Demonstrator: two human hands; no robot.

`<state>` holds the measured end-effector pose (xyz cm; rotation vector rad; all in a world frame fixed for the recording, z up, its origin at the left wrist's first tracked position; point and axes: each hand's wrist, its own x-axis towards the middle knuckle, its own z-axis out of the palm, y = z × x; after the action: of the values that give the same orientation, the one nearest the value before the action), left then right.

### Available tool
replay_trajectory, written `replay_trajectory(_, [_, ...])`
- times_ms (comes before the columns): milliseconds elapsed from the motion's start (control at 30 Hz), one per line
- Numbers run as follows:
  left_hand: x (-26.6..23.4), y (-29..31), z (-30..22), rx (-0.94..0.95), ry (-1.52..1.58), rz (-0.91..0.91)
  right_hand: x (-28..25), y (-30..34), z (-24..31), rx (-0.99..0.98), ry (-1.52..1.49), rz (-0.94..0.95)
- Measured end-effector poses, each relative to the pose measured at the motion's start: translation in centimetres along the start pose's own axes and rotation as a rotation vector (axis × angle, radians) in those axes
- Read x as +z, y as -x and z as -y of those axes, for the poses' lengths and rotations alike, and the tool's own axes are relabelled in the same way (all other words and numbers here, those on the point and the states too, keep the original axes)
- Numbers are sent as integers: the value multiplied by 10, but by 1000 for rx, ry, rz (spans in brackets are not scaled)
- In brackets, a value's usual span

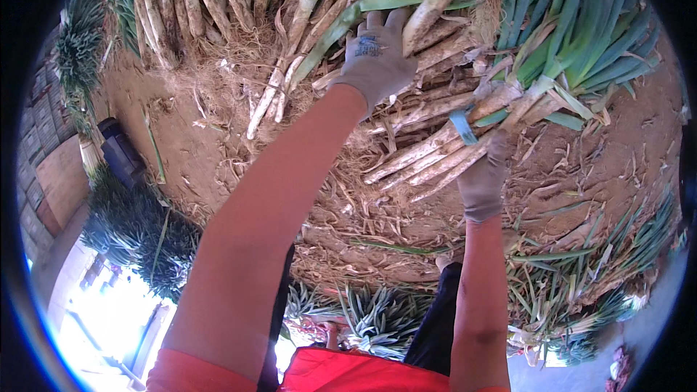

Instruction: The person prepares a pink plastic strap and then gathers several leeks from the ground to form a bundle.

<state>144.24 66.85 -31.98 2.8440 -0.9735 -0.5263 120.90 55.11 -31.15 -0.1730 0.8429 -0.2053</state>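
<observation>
Two gloved hands work one leek bundle (465, 141) lying on the dirt ground (602, 167). Left hand (374, 58) grip is closed around stalks; right hand (483, 178) grip pinches stalks beside one blue band (462, 127).

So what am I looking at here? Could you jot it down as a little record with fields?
Setting: bare brown earth floor strewn with dry husks
Left hand: grey-gloved, pressed on long leeks with white stalks and green leaves
Right hand: grey-gloved, gripping a bundle of white leek stalks bound by a blue band
Nearby: more leek heaps at the left and below
Clothing: red garment, bare forearms
</observation>
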Motion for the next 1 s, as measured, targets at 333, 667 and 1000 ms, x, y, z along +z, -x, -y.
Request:
replay_trajectory(333, [-27,19,-18,-351,927,688,-15,4,1,-245,678,-52])
replay_trajectory(667, [-23,68,-86,-458,988,680,-57,39,35,-111,721,-153])
replay_trajectory(1000, [-76,102,-124,-494,1447,855,-17,120,73,48,327,-232])
